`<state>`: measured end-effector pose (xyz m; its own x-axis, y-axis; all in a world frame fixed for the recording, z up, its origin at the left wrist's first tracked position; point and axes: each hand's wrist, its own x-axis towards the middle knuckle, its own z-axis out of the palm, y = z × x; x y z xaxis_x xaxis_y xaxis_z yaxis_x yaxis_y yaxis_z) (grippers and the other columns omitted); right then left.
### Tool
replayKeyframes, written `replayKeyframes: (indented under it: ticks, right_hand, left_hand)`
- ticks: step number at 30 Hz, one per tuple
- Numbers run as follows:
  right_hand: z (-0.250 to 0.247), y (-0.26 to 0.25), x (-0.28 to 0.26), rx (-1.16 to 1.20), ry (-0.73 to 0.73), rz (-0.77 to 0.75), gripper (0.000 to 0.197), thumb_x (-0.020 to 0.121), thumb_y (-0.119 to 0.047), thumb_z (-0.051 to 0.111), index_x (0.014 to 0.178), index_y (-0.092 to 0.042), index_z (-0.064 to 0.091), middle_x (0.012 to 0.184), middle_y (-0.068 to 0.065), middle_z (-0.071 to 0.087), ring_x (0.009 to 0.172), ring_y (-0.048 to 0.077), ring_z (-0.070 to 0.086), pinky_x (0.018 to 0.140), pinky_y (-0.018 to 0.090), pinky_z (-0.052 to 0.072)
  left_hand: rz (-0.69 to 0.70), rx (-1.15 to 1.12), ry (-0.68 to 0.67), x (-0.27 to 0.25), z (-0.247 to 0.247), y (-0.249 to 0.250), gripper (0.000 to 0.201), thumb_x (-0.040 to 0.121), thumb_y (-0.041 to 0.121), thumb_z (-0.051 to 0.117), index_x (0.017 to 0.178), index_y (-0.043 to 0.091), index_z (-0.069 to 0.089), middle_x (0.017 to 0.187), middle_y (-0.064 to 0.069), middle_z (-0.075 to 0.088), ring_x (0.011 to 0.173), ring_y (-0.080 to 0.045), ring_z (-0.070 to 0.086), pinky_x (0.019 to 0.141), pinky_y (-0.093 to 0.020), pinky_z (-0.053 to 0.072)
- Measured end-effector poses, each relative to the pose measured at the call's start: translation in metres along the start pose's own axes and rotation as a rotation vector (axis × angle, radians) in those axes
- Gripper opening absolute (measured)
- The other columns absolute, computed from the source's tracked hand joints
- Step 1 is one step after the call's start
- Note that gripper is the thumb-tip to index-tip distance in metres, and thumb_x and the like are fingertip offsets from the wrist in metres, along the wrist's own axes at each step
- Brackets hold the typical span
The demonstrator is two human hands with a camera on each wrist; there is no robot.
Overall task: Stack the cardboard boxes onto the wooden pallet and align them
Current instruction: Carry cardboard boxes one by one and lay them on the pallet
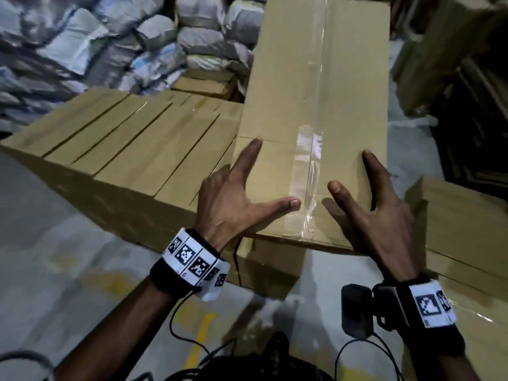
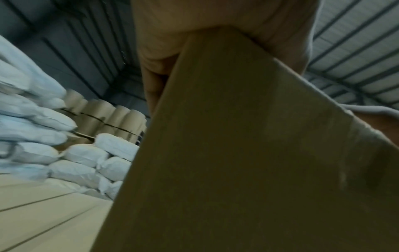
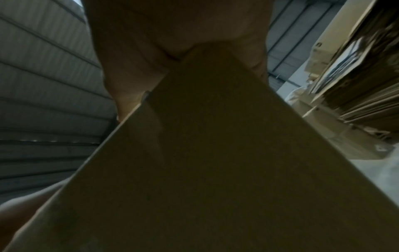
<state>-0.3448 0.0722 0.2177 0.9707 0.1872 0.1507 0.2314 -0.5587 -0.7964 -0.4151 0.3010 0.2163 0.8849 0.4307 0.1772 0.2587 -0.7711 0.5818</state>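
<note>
A long taped cardboard box (image 1: pixel 316 105) lies lengthwise away from me, its near end on top of a row of cardboard boxes (image 1: pixel 123 138) standing side by side. My left hand (image 1: pixel 272 174) is at the box's near left corner, index finger and thumb spread straight on its top face. My right hand (image 1: pixel 350 170) mirrors it at the near right corner. The other fingers are hidden down the box's sides. In the wrist views each palm (image 2: pixel 194 25) (image 3: pixel 172 25) presses against a box corner (image 2: pixel 237 153) (image 3: pixel 205 170). No pallet shows.
Grey-white sacks (image 1: pixel 110 45) are piled behind the row. Another stack of boxes (image 1: pixel 467 229) stands close at my right, with flattened cardboard (image 1: pixel 439 50) beyond it. Grey concrete floor (image 1: pixel 55 270) with yellow marks lies at my left and under my arms. Cardboard rolls (image 2: pixel 108 116) stand behind the sacks.
</note>
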Motion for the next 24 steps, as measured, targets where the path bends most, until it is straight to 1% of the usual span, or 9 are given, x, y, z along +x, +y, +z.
replayKeyframes:
  ticks: [5, 7, 10, 13, 15, 17, 20, 21, 24]
  right_hand:
    - [0.008, 0.035, 0.013, -0.017, 0.024, 0.132, 0.096, 0.073, -0.094, 0.045, 0.157, -0.052, 0.024, 0.157, -0.003, 0.048, 0.141, 0.03, 0.046, 0.114, 0.049, 0.036]
    - [0.014, 0.045, 0.016, -0.033, 0.011, 0.187, 0.098, 0.072, -0.095, 0.043, 0.157, -0.051, 0.024, 0.159, -0.002, 0.046, 0.142, 0.032, 0.044, 0.115, 0.051, 0.035]
    - [0.028, 0.055, 0.018, -0.049, -0.018, 0.24, 0.101, 0.07, -0.099, 0.039, 0.157, -0.051, 0.023, 0.16, -0.001, 0.045, 0.142, 0.034, 0.045, 0.117, 0.055, 0.037]
    - [0.046, 0.063, 0.018, -0.098, -0.039, 0.293, 0.1, 0.07, -0.1, 0.038, 0.157, -0.051, 0.023, 0.158, 0.002, 0.047, 0.139, 0.037, 0.048, 0.116, 0.056, 0.038]
    - [0.057, 0.068, 0.022, -0.108, -0.047, 0.301, 0.096, 0.074, -0.098, 0.039, 0.157, -0.051, 0.024, 0.156, 0.006, 0.05, 0.137, 0.04, 0.05, 0.114, 0.054, 0.039]
    - [0.069, 0.076, 0.027, -0.101, -0.064, 0.317, 0.09, 0.08, -0.094, 0.041, 0.157, -0.05, 0.025, 0.156, 0.007, 0.05, 0.136, 0.041, 0.049, 0.113, 0.053, 0.037]
    - [0.086, 0.09, 0.032, -0.091, -0.077, 0.346, 0.087, 0.08, -0.094, 0.036, 0.155, -0.051, 0.028, 0.154, 0.007, 0.052, 0.134, 0.043, 0.05, 0.111, 0.051, 0.038]
    - [0.092, 0.094, 0.033, -0.084, -0.074, 0.351, 0.087, 0.079, -0.094, 0.035, 0.155, -0.051, 0.029, 0.154, 0.008, 0.052, 0.133, 0.043, 0.05, 0.111, 0.05, 0.038]
    - [0.106, 0.106, 0.035, -0.074, -0.078, 0.372, 0.09, 0.077, -0.097, 0.034, 0.154, -0.052, 0.029, 0.154, 0.008, 0.053, 0.135, 0.042, 0.05, 0.113, 0.05, 0.037]
  left_hand:
    - [0.028, 0.034, -0.096, 0.031, 0.036, 0.003, 0.116, 0.057, 0.103, 0.051, 0.157, 0.054, 0.017, 0.134, -0.006, 0.067, 0.124, -0.028, 0.061, 0.107, -0.044, 0.049]
    - [0.034, 0.043, -0.13, 0.039, 0.049, -0.003, 0.113, 0.061, 0.103, 0.05, 0.158, 0.052, 0.021, 0.127, -0.006, 0.07, 0.118, -0.026, 0.063, 0.105, -0.043, 0.05]
    - [0.043, 0.053, -0.162, 0.044, 0.066, -0.02, 0.113, 0.061, 0.106, 0.041, 0.158, 0.05, 0.025, 0.119, -0.005, 0.072, 0.111, -0.024, 0.066, 0.102, -0.039, 0.051]
    - [0.031, 0.038, -0.216, 0.051, 0.079, -0.039, 0.111, 0.062, 0.106, 0.041, 0.157, 0.049, 0.027, 0.121, -0.006, 0.072, 0.114, -0.026, 0.066, 0.103, -0.043, 0.051]
    - [0.022, 0.044, -0.238, 0.059, 0.089, -0.051, 0.112, 0.061, 0.107, 0.04, 0.157, 0.05, 0.026, 0.124, -0.006, 0.071, 0.116, -0.027, 0.065, 0.104, -0.044, 0.052]
    - [0.004, 0.051, -0.265, 0.064, 0.101, -0.063, 0.113, 0.06, 0.109, 0.037, 0.155, 0.051, 0.025, 0.126, -0.007, 0.07, 0.12, -0.029, 0.064, 0.104, -0.047, 0.052]
    - [0.005, 0.072, -0.27, 0.066, 0.117, -0.076, 0.112, 0.061, 0.109, 0.035, 0.155, 0.05, 0.026, 0.112, -0.007, 0.071, 0.109, -0.028, 0.066, 0.098, -0.046, 0.053]
    - [0.003, 0.075, -0.272, 0.067, 0.121, -0.079, 0.111, 0.061, 0.109, 0.035, 0.155, 0.05, 0.027, 0.111, -0.007, 0.071, 0.107, -0.028, 0.066, 0.097, -0.046, 0.053]
    - [-0.016, 0.069, -0.303, 0.07, 0.134, -0.093, 0.112, 0.06, 0.11, 0.035, 0.154, 0.052, 0.023, 0.122, -0.011, 0.068, 0.115, -0.032, 0.062, 0.1, -0.048, 0.051]
